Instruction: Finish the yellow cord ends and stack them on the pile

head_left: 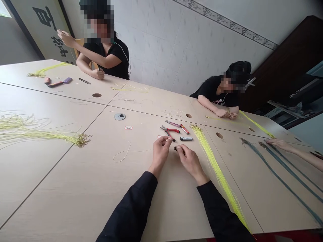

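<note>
My left hand (161, 150) is closed in a pinch above the table. A thin pale cord (122, 160) runs leftward from it and curls into a loop on the tabletop. Close by, my right hand (188, 158) is closed around a small black object (175, 148); only its dark end shows, and I cannot tell its kind. Just beyond my hands lie red-handled pliers (173, 130), pink tweezers (172, 123), a red lighter (184, 129) and a black-and-white lighter (186, 138). A bundle of yellow cords (214, 164) stretches along the table to my right.
More yellow cords (50, 134) lie at left, and blue-green cord bundles (280, 168) at right. A grey disc (119, 116) and a small label (128, 127) rest mid-table. Two people sit opposite; another person's hand (277, 144) reaches in from the right. The table (75, 201) has round holes.
</note>
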`<state>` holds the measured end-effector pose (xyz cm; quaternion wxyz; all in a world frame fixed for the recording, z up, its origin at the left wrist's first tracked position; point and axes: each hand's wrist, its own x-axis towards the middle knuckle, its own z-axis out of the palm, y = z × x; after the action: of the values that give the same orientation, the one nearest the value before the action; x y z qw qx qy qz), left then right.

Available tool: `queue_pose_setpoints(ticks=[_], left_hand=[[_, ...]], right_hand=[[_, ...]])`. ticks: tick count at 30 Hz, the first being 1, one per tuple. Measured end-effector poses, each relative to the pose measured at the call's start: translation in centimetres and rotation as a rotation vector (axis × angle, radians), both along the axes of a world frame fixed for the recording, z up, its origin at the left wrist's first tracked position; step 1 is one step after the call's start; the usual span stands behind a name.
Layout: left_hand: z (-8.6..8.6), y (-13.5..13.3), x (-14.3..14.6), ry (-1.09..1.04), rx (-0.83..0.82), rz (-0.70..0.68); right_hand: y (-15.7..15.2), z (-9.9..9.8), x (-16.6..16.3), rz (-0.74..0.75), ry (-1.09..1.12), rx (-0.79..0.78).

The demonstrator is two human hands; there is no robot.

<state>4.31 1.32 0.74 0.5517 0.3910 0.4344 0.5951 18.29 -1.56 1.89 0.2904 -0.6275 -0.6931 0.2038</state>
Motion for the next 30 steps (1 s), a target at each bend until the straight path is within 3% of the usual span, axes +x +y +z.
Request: queue_pose_setpoints(ticks=[4,9,15,18,23,30], left_hand=[[0.1,0.4,-0.1,-0.175,-0.090,0.033],[0.2,0.3,-0.2,-0.181,-0.072,0.031],[-0.2,0.4,-0.1,-0.154,-0.047,0.033],[-0.1,0.4,-0.1,-0.153,-0.049,0.039],[0.0,0.3,-0.1,-0.174,-0.059,0.046],[0.1,0.3,-0.1,-0.205,-0.067,0.039]], right_hand=[[0.1,-0.9,0.5,-0.068,-0.202,0.067],[0.8,-1.5,0.6,-0.067,-0.307,0.168],[5.5,0.0,-0.8,-0.052,-0.334,0.256],[8.1,1.1,-1.4,0.033,-0.449,0.193],[10.2,2.4,-1.6,0.133,-0.563,-0.062],[10.2,1.9,-2.7,0.088,-0.587,-0.050]])
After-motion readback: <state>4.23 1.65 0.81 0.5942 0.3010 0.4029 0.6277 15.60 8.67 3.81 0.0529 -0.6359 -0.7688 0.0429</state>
